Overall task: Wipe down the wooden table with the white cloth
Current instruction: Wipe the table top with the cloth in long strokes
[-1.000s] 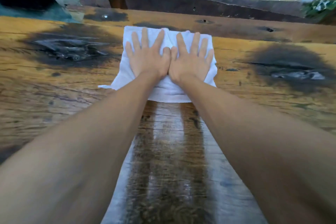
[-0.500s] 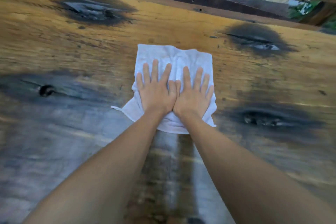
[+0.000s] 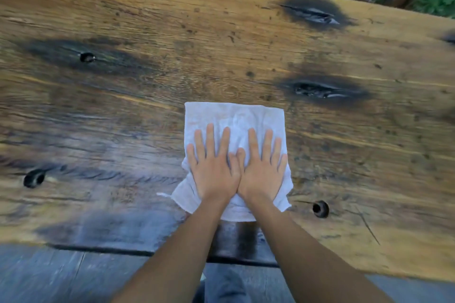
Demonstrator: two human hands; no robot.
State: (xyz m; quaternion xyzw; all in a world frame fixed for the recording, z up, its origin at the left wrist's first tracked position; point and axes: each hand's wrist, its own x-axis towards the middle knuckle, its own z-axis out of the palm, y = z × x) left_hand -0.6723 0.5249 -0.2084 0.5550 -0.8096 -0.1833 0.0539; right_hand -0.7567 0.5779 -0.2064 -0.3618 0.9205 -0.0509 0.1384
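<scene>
The white cloth is laid flat on the wooden surface, slightly right of centre and closer to the near edge than to the far one. The left hand and the right hand are placed side by side on the cloth's near half, thumbs touching, with the fingers straight and slightly spread, pressed down flat; nothing is pinched or gripped. This placement is judged to spread pressure over a wide patch and to keep the cloth from bunching while it is slid. The cloth's far half is left uncovered, and its near left corner is seen rumpled, with a loose tail. A darker, glossy strip, apparently damp, is visible on the surface between the forearms, from the cloth to the near edge. Ample open room is available ahead and to both sides. Dark knots and a small hole lie near the cloth on its right; snagging there is considered possible. The near edge is close behind the wrists, so little travel is left toward the body.
</scene>
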